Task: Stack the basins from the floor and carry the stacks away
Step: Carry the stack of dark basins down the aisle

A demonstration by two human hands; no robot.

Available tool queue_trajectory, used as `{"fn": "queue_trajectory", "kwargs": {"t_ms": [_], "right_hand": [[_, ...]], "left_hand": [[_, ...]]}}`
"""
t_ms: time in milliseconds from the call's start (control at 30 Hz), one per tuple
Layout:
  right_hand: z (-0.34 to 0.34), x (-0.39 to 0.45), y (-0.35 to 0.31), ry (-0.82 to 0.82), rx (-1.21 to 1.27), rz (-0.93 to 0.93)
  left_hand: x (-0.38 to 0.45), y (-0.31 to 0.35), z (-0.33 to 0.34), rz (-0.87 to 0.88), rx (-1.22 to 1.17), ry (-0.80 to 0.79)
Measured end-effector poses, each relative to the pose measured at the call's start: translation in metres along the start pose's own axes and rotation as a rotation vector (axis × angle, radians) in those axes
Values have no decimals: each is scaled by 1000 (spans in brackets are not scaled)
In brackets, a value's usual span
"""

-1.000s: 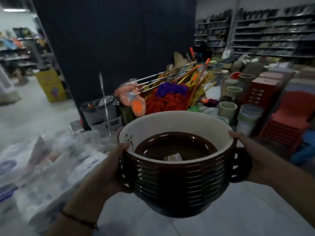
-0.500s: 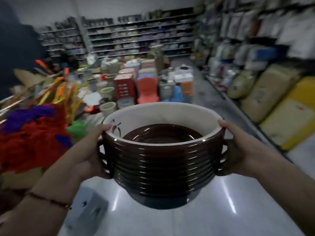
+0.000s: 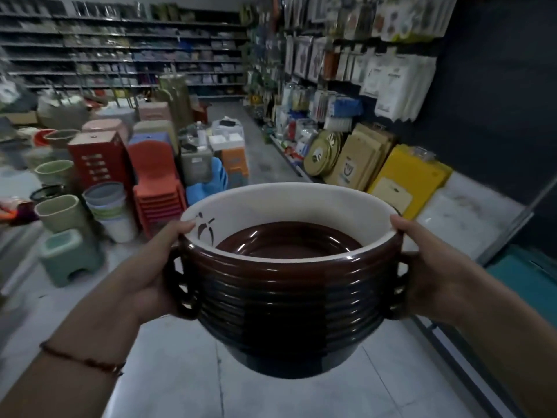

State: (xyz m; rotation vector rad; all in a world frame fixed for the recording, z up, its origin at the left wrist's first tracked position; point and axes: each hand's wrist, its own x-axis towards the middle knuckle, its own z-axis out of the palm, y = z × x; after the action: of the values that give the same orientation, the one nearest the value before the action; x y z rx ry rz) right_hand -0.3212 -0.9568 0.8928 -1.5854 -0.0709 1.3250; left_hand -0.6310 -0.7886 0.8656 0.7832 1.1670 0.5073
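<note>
A stack of several dark brown glazed basins [image 3: 286, 300] with white insides and loop handles hangs in the air in front of me, above the pale tiled floor. My left hand [image 3: 153, 267] grips the stack's left side, thumb hooked over the top rim. My right hand [image 3: 422, 263] grips the right side the same way, fingers curled round the handles. The basins are nested, and the top one shows a brown bottom and a dark painted mark on its inner wall.
Stacked plastic chairs [image 3: 156, 182], stools [image 3: 70, 256], a red cabinet [image 3: 99, 161] and bins [image 3: 110, 206] crowd the floor at left. An aisle [image 3: 265, 146] runs ahead between them and a shelf wall of goods [image 3: 346, 116] at right. Yellow boards [image 3: 404, 182] lean low right.
My view has swung right, from the brooms and dark partition to the shop aisle. Both hands keep the same grip on the stack, which has stayed level in front of me.
</note>
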Motion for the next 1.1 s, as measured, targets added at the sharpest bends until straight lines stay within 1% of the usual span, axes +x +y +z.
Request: {"fn": "queue_trajectory", "kwargs": {"t_ms": [133,300,500,633,733,833,933,1100], "right_hand": [[23,22,-20,43,1,0],[72,65,-49,62,-20,5],[144,133,-84,112,4,3],[175,165,-100,129,32,20],[185,179,-106,153,75,43],[184,193,-117,169,115,27],[182,210,-132,179,155,26],[169,244,-160,183,248,17]], "left_hand": [[32,24,-4,2,-7,-16],[89,55,-32,-16,-48,-36],[168,113,-65,-11,-24,-53],[215,155,-75,-38,20,-84],[243,179,-73,-56,65,-111],[263,196,-62,-73,89,-156],[282,213,-44,-73,82,-166],[315,246,-8,-50,150,-167]]}}
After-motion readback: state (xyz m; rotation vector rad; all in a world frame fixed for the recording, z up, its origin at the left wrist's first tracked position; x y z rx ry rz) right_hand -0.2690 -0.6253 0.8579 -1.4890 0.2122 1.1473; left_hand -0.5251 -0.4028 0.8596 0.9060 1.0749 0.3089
